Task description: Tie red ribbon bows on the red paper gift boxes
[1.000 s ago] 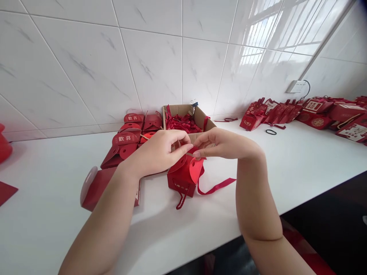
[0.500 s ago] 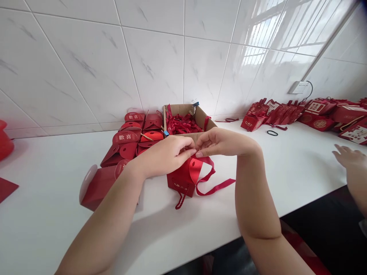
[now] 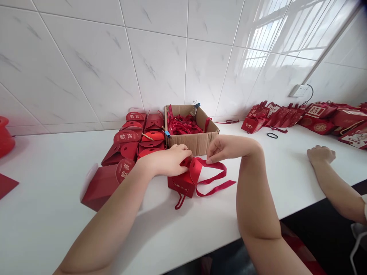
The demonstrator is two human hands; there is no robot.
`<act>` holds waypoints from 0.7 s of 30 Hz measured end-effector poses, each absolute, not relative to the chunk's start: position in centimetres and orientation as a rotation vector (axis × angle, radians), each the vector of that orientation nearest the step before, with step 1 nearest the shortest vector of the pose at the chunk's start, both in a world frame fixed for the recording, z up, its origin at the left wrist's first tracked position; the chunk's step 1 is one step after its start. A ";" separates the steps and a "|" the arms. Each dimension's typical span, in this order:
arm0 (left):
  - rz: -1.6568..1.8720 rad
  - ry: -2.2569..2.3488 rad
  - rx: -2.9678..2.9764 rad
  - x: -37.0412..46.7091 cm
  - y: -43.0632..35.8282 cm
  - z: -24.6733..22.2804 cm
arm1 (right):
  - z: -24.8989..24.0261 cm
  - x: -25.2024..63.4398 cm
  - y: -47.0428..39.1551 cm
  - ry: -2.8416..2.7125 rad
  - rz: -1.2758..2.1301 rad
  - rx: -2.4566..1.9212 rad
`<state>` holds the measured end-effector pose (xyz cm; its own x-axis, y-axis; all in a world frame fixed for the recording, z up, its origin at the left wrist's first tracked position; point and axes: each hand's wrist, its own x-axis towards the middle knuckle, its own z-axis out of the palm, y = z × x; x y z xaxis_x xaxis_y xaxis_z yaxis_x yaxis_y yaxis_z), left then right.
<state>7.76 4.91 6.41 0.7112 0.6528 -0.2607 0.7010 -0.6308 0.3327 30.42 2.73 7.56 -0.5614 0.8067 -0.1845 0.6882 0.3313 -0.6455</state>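
Note:
A small red gift box (image 3: 180, 182) with curved top flaps and a twisted red cord stands on the white table in front of me. My left hand (image 3: 176, 157) is closed at its top, fingers bent down onto the flaps; the fingertips are partly hidden. To the right, my right hand (image 3: 225, 147) pinches a red ribbon (image 3: 219, 175) beside the flap between thumb and fingers. The ribbon's loop and loose tail trail right of the gift box onto the table.
Behind stands a cardboard box (image 3: 190, 143) of red ribbons. Several folded red boxes (image 3: 126, 137) are grouped at left, and another red box (image 3: 103, 185) lies nearer. More decorated boxes (image 3: 318, 110) stand at right, near a black band (image 3: 272, 135) and another person's closed hand (image 3: 321, 154).
My hands have parted: the left went down onto the flaps, the right drew slightly right with the ribbon. The other person's hand moved left and closed.

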 end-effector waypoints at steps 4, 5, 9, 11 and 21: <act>-0.160 1.054 2.497 8.2 4.9 6.3 | 7.0 29.9 3.8 -2.483 1.148 -1.494; -0.164 1.059 2.499 8.2 5.0 6.3 | 6.9 29.8 4.0 -2.500 1.179 -1.512; -0.157 1.058 2.508 8.2 5.1 6.1 | 6.6 29.3 4.7 -2.516 1.249 -1.534; -0.145 1.049 2.510 8.2 5.2 6.1 | 6.5 28.9 4.8 -2.499 1.247 -1.530; -0.003 0.968 2.485 8.4 5.4 5.8 | 6.4 28.0 4.7 -2.488 1.156 -1.522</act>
